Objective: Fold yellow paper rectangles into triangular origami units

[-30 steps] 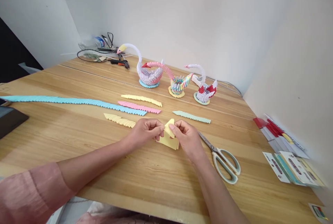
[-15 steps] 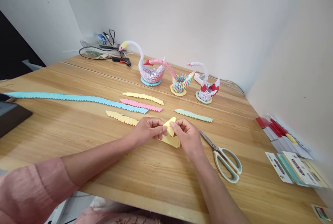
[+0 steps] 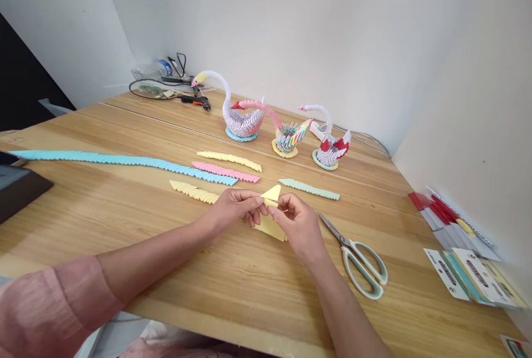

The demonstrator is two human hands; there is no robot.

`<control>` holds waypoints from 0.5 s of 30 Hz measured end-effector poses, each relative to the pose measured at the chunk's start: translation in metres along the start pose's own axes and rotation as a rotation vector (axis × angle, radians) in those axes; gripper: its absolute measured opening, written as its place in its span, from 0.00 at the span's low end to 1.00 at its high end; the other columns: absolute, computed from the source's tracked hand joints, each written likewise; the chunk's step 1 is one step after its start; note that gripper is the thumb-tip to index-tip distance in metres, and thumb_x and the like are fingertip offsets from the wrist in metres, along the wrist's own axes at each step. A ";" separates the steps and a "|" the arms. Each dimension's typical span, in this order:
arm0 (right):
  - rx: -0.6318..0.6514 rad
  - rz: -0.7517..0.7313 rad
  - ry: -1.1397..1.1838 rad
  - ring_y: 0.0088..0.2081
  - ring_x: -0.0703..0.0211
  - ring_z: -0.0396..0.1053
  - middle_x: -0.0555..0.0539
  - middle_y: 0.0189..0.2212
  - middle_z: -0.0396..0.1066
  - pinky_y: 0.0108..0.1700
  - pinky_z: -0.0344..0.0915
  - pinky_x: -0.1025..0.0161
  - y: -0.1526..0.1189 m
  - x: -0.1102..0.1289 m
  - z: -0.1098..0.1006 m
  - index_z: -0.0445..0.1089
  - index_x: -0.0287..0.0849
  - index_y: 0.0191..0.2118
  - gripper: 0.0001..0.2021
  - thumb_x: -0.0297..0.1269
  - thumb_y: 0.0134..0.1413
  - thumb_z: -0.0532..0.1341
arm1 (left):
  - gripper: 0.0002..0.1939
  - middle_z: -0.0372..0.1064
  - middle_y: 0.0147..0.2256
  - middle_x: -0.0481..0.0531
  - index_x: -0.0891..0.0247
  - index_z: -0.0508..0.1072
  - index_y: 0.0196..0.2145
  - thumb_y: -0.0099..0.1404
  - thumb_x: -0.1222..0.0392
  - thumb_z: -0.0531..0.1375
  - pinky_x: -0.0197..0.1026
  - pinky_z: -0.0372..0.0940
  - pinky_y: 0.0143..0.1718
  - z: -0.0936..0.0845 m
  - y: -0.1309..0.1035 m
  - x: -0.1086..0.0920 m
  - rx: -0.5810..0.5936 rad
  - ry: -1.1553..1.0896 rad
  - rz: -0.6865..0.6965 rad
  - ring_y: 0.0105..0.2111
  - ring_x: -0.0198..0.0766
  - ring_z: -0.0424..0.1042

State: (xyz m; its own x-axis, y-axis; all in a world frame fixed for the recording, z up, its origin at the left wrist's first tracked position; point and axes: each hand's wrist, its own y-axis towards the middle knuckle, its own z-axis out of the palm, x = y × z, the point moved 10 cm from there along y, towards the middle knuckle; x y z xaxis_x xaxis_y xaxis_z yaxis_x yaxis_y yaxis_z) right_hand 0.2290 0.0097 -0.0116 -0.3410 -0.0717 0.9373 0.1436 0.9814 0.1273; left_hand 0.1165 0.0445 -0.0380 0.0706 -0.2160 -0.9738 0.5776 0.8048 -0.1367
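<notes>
Between both hands is a small folded piece of yellow paper, its pointed top standing up. My left hand is closed on its left side, thumb along the fold. From the right, my right hand pinches its lower edge between thumb and fingers. Beneath lie flat yellow paper pieces on the table, partly hidden by the hands. A row of folded yellow paper pieces runs up to my left hand. Scissors with pale handles lie right of my right hand.
Three paper swans stand at the back. Rows of folded blue, pink, yellow and green paper lie across the middle. A glue gun is at the back left. Paper packs lean by the right wall.
The yellow paper's flap has turned, and a crosswise fold now shows below its point. My right thumb has moved slightly down and left. The view has tilted a little.
</notes>
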 end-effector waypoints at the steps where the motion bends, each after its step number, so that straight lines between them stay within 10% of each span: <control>1: -0.021 -0.034 -0.078 0.25 0.63 0.63 0.53 0.23 0.65 0.29 0.60 0.66 -0.001 0.004 -0.003 0.63 0.43 0.26 0.06 0.35 0.48 0.61 | 0.13 0.70 0.22 0.49 0.67 0.75 0.25 0.56 0.52 0.61 0.34 0.64 0.26 -0.001 0.000 0.001 -0.004 0.006 -0.012 0.21 0.31 0.67; 9: -0.038 -0.531 -0.507 0.40 0.54 0.68 0.44 0.36 0.72 0.41 0.63 0.58 -0.016 0.049 0.001 0.69 0.45 0.34 0.08 0.28 0.56 0.54 | 0.14 0.70 0.18 0.51 0.68 0.77 0.24 0.55 0.51 0.62 0.32 0.63 0.22 -0.011 0.005 0.003 -0.034 0.057 -0.049 0.19 0.30 0.66; 15: -0.033 -0.552 -0.504 0.44 0.53 0.69 0.45 0.40 0.73 0.45 0.64 0.56 -0.016 0.045 0.001 0.70 0.47 0.37 0.11 0.26 0.55 0.53 | 0.15 0.71 0.20 0.51 0.66 0.77 0.24 0.54 0.50 0.62 0.32 0.63 0.24 -0.006 0.004 -0.005 0.001 0.047 0.006 0.20 0.30 0.67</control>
State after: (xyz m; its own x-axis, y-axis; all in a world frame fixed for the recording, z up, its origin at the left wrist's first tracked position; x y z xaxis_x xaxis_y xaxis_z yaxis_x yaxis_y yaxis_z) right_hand 0.2101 -0.0086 0.0287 -0.7549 -0.4540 0.4733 -0.1463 0.8201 0.5532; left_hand 0.1136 0.0521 -0.0351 0.0355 -0.1848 -0.9821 0.5783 0.8053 -0.1306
